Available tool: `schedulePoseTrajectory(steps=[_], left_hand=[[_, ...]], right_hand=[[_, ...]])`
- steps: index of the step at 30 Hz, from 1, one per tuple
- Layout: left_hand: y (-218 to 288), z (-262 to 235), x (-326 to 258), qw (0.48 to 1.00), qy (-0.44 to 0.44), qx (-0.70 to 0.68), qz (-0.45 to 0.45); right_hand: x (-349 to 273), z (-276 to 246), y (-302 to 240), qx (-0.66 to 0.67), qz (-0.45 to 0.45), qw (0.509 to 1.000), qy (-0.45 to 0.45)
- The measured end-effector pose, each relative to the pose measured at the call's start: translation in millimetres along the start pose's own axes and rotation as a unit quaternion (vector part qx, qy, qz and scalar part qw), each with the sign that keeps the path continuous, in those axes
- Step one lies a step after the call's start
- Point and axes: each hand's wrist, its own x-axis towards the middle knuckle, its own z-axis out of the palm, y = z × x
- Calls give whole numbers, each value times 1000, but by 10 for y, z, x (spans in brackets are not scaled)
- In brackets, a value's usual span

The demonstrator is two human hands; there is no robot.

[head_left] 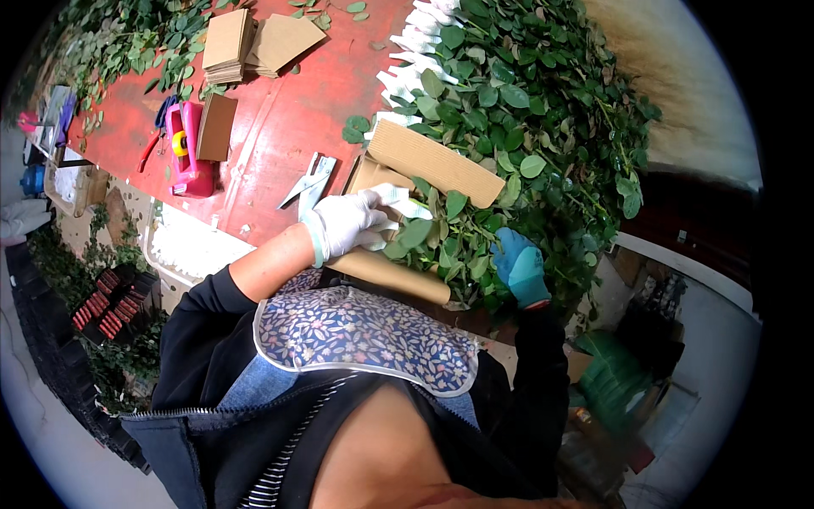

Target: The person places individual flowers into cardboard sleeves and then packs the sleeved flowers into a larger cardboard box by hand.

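Observation:
My left hand point(346, 222), in a white glove, is over an opened cardboard wrapper point(437, 163), fingers curled at a white-sleeved tip point(405, 202) of the leafy stems. Its fingers partly hide what they grip. My right hand point(519, 270) wears a teal glove and closes round the leafy stems point(462, 242) farther along the bundle. These stems lie between the raised far flap of the wrapper and its near rolled edge point(390, 276). Beyond the left hand, a pale stapler point(311, 180) lies on the red table point(280, 110).
A large heap of leafy stems point(543, 110) with white-sleeved ends covers the table's right side. Cardboard pieces point(227, 51) are stacked at the back. A pink tape dispenser point(193, 161) stands at left, beside a cardboard piece point(217, 127). A white-filled tub point(191, 246) sits below the table edge.

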Motion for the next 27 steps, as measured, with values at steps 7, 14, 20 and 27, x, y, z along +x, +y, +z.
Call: schedulePoseTrajectory(steps=[7, 14, 20, 27], left_hand=[[45, -8, 7, 995, 53, 35, 75], [73, -152, 123, 977, 61, 148, 143], [-79, -62, 174, 962, 75, 173, 198], [-338, 51, 213, 959, 93, 90, 250]], right_hand=[[127, -64, -133, 96, 20, 995, -23], [279, -1, -116, 185, -55, 981, 23], [92, -125, 142, 145, 13, 987, 63], [45, 39, 57, 109, -61, 984, 128]])
